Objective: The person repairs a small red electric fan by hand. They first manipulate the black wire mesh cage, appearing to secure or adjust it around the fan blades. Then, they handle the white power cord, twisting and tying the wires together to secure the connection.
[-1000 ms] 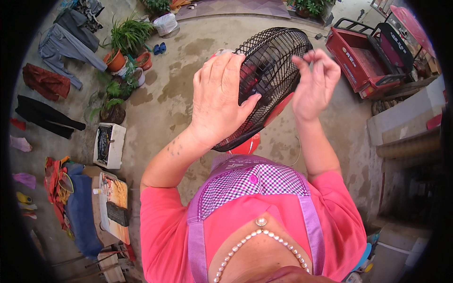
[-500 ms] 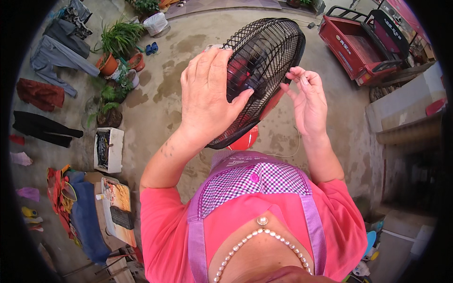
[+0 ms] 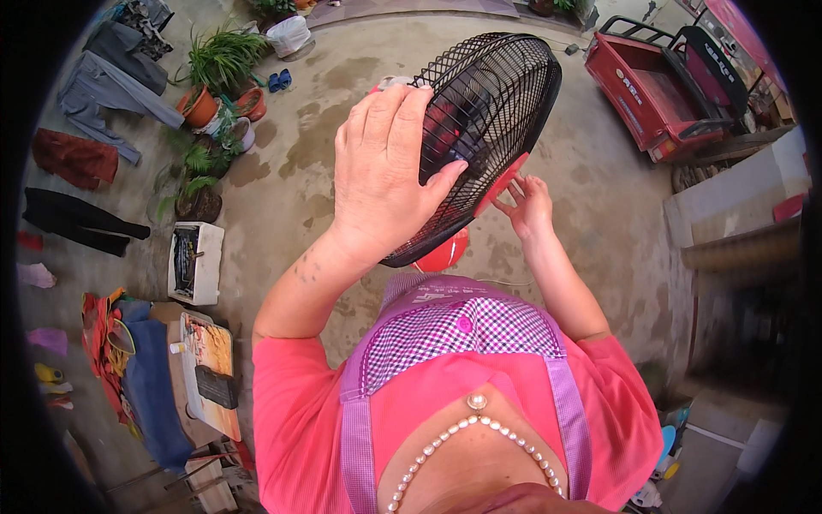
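Note:
An electric fan with a black wire cage (image 3: 505, 94) stands in front of me, its head tilted. Inside the cage, red and dark parts show through the wires. My left hand (image 3: 381, 171) grips the near left side of the cage, thumb bent over the wires and fingers reaching behind. On the cage's right face sits a red centre disc (image 3: 501, 185). My right hand (image 3: 533, 208) is beside that disc, fingers apart, fingertips at or touching its edge. Below the cage shows the fan's round red base (image 3: 445, 252).
At upper right stands a red cargo tricycle (image 3: 642, 98). Potted plants (image 3: 221, 64) and a white foam box (image 3: 205, 265) line the left, beside clothes (image 3: 111, 94) hanging or lying there. A small table (image 3: 210, 377) holds a dark block. Damp patches mark the concrete floor (image 3: 317, 128).
My right hand has moved down and left, from the cage's right edge to the red centre disc. My left hand keeps its grip, and the cage has turned slightly.

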Tool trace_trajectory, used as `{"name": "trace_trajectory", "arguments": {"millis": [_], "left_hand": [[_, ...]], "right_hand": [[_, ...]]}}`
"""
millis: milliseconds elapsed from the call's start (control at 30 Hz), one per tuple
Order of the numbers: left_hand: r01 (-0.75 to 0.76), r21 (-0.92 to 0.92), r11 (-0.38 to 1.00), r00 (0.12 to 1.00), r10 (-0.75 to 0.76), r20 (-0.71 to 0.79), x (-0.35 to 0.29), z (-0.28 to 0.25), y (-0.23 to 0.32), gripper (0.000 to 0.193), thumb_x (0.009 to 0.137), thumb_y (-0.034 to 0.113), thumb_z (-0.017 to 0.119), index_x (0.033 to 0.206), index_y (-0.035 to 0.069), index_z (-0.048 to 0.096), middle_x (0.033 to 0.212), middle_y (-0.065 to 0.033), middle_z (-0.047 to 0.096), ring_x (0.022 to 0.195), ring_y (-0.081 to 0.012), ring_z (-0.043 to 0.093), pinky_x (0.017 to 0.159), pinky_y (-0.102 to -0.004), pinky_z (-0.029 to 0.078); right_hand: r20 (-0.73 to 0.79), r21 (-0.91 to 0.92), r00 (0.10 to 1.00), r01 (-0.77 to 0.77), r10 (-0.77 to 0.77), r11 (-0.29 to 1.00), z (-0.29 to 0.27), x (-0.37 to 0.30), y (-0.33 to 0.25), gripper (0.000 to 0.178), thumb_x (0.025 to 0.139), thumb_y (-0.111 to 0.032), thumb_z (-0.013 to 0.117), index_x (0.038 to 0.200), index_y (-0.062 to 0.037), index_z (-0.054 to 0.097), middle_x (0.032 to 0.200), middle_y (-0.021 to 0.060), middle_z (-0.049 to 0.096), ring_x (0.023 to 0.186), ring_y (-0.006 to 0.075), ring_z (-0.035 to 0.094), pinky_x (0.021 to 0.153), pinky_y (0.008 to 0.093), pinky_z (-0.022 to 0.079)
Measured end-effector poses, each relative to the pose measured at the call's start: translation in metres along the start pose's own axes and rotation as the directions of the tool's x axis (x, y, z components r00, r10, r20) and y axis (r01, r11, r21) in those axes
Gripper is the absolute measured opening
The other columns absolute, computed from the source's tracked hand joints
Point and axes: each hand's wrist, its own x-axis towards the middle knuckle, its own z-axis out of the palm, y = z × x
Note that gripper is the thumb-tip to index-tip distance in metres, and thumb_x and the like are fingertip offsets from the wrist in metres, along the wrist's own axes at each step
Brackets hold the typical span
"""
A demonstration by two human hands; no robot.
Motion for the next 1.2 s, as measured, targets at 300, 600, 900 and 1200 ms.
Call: {"name": "trace_trajectory", "arguments": {"millis": [300, 600, 900, 1200], "left_hand": [[-0.001, -0.044, 0.999, 1.0, -0.001, -0.028, -0.001, 0.007, 0.0, 0.075, 0.065, 0.021, 0.081, 0.129, 0.003, 0.046, 0.128, -0.0162, 0.046, 0.12, -0.0362, 0.042, 0.1, -0.0466, 0.036], [0.048, -0.267, 0.962, 0.998, -0.054, -0.013, 0.014, 0.0, -0.008, 0.043, 0.077, 0.014, 0.075, 0.114, 0.002, 0.057, 0.112, -0.0157, 0.059, 0.106, -0.0342, 0.053, 0.092, -0.0411, 0.043], [0.075, -0.321, 0.944, 0.995, -0.091, -0.035, 0.017, 0.006, -0.011, 0.024, 0.082, 0.011, 0.069, 0.103, 0.002, 0.062, 0.1, -0.0127, 0.063, 0.097, -0.0304, 0.057, 0.087, -0.0382, 0.044], [0.081, -0.255, 0.964, 0.996, -0.089, -0.021, 0.026, 0.002, -0.003, 0.016, 0.082, 0.009, 0.066, 0.095, 0.005, 0.059, 0.089, -0.006, 0.061, 0.086, -0.0239, 0.058, 0.082, -0.0351, 0.042]], "right_hand": [[-0.045, 0.057, 0.997, -0.066, 0.069, 0.996, -0.006, 0.013, 0.008, 0.005, 0.096, -0.017, 0.045, 0.1, -0.0153, 0.043, 0.105, 0.0034, 0.054, 0.104, 0.0192, 0.05, 0.088, 0.0491, 0.042], [-0.106, 0.133, 0.993, -0.046, 0.06, 0.99, -0.008, 0.026, 0.02, 0.004, 0.092, -0.018, 0.049, 0.094, -0.0148, 0.047, 0.088, 0.0003, 0.053, 0.083, 0.0148, 0.05, 0.075, 0.0399, 0.041], [-0.148, 0.119, 0.987, -0.039, 0.056, 0.992, 0.0, 0.024, 0.021, 0.01, 0.094, -0.02, 0.047, 0.094, -0.0101, 0.05, 0.089, 0.0014, 0.054, 0.084, 0.016, 0.051, 0.074, 0.0346, 0.041], [-0.138, 0.11, 0.988, -0.056, 0.071, 0.992, -0.007, 0.032, 0.02, 0.005, 0.092, -0.019, 0.049, 0.092, -0.0147, 0.047, 0.085, -0.0011, 0.052, 0.08, 0.0133, 0.051, 0.071, 0.0346, 0.041]]}}
